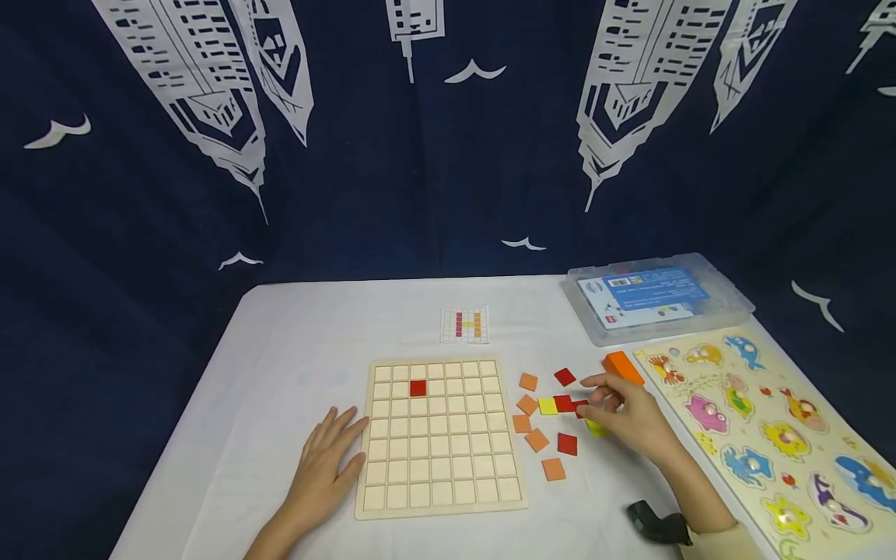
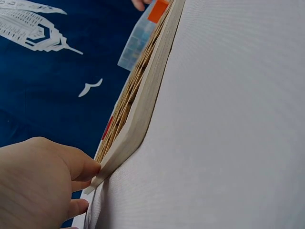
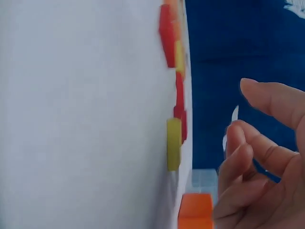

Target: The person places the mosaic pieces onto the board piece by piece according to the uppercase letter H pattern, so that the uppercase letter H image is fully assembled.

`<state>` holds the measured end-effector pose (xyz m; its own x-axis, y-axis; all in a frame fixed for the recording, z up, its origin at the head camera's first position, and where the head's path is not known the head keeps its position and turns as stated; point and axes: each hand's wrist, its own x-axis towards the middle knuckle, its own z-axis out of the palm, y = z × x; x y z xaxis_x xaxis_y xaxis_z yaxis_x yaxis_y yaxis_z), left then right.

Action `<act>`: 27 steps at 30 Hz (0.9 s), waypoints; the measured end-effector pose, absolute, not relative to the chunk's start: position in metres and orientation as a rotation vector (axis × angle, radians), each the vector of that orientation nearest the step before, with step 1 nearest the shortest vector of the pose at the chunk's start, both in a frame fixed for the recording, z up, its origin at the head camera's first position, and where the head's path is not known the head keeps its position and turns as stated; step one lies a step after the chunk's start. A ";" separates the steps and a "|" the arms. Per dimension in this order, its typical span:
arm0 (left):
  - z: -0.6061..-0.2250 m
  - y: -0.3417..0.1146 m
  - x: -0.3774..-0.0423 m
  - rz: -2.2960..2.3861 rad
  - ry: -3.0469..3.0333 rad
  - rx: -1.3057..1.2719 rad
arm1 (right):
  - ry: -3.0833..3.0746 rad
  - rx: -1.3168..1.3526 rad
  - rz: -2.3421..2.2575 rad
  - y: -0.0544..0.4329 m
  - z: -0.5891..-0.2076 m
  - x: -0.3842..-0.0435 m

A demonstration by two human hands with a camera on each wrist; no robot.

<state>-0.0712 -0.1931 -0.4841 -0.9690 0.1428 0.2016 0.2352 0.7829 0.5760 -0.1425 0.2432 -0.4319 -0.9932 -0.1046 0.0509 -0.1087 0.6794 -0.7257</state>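
Note:
A wooden grid board lies on the table, with one red square tile in a cell near its top. My left hand lies beside the board with fingers extended, its fingertips touching the left edge. To the board's right, loose orange tiles, red tiles and yellow tiles are scattered. My right hand hovers over the right end of this group, partly covering a red tile and a yellow tile. In the right wrist view, thumb and fingers are apart with nothing between them.
Behind the board lies a small pattern card. At the back right is a clear plastic case, with an orange block in front of it. A sea-animal puzzle board lies along the right side.

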 end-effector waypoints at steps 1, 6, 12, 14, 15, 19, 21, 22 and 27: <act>-0.485 -0.193 -0.071 -0.939 -2.828 -0.299 | -2.881 0.162 1.231 0.246 -0.434 -0.142; -0.486 -0.193 -0.071 -0.930 -2.824 -0.297 | -2.890 0.104 1.217 0.250 -0.444 -0.141; -0.485 -0.193 -0.071 -0.932 -2.826 -0.294 | -2.907 0.061 1.208 0.250 -0.450 -0.141; -0.485 -0.193 -0.071 -0.936 -2.826 -0.296 | -2.917 0.053 1.201 0.250 -0.451 -0.141; -0.485 -0.193 -0.071 -0.939 -2.825 -0.297 | -2.923 0.051 1.194 0.250 -0.452 -0.141; -0.484 -0.192 -0.070 -0.944 -2.825 -0.303 | -2.938 0.054 1.167 0.251 -0.456 -0.142; -0.484 -0.192 -0.070 -0.939 -2.826 -0.301 | -2.937 0.056 1.157 0.251 -0.458 -0.142; -0.484 -0.193 -0.070 -0.935 -2.827 -0.302 | -2.937 0.058 1.152 0.251 -0.459 -0.142; -0.483 -0.193 -0.069 -0.927 -2.826 -0.298 | -2.948 0.058 1.105 0.249 -0.461 -0.143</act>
<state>-0.0694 -0.1925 -0.4828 -0.9687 0.1405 0.2047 0.2345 0.7889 0.5680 -0.1425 0.2486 -0.4609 -0.9993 -0.0371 0.0063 -0.0321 0.7532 -0.6570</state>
